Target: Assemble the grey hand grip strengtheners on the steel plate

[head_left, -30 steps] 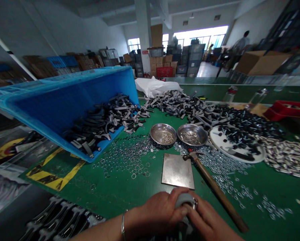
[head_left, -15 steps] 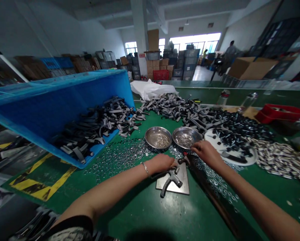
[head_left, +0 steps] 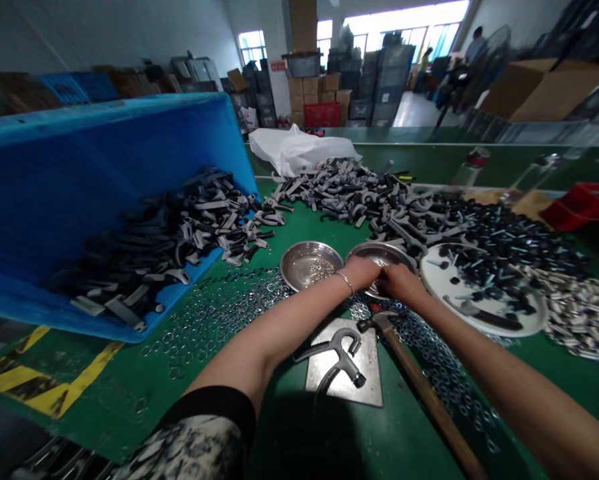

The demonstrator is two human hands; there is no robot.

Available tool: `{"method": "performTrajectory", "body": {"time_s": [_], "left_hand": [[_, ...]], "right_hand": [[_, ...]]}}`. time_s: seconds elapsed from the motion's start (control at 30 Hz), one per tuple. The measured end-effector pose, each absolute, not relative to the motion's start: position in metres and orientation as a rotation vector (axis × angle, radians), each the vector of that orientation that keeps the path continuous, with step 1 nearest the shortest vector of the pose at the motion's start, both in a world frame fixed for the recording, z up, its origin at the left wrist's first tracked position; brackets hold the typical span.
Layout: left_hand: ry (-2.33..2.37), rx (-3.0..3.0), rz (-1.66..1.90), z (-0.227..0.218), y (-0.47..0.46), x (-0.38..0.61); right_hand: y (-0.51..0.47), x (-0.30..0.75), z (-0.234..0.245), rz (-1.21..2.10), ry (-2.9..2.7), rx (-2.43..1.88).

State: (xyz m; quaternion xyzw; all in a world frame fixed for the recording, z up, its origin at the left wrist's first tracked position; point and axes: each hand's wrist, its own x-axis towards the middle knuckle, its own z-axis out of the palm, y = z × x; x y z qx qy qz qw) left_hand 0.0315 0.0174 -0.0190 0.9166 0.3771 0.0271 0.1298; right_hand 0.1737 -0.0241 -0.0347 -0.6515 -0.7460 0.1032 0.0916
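Both hands reach into the right steel dish of small metal parts. My left hand, with a bracelet at the wrist, and my right hand meet over it, fingers curled into the dish; what they pinch is hidden. A second steel dish with small rings stands just left. A grey metal clamp part lies on a square steel plate below my forearms. A wooden-handled hammer lies to the plate's right.
A tilted blue crate spills dark grey metal parts at left. More grey parts, black screws on a white plate, silver sleeves and loose washers cover the green table. A red tray sits far right. People stand far back.
The grey part went from both hands near my body onto the steel plate. Both hands then moved forward to the right steel dish.
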Motion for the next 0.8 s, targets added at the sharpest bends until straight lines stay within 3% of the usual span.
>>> {"method": "performTrajectory", "body": {"time_s": [0.27,0.4,0.6,0.8], "left_hand": [[1.082,2.632,0.471,0.0,-0.014,-0.003],[1.003,2.223,0.841,0.009,-0.065,-0.049],[1.125,1.901,0.776,-0.014,-0.148,-0.096],[1.336,2.045,0.723,-0.037,-0.164,-0.093]], "right_hand": [[-0.059,0.174,-0.012,0.457,-1.854,-1.79],[-0.125,0.165,-0.003,0.759,-1.821,-1.606],[-0.182,0.138,-0.025,1.185,-1.709,-1.486],[-0.171,0.123,-0.034,1.064,-1.854,-1.551]]}}
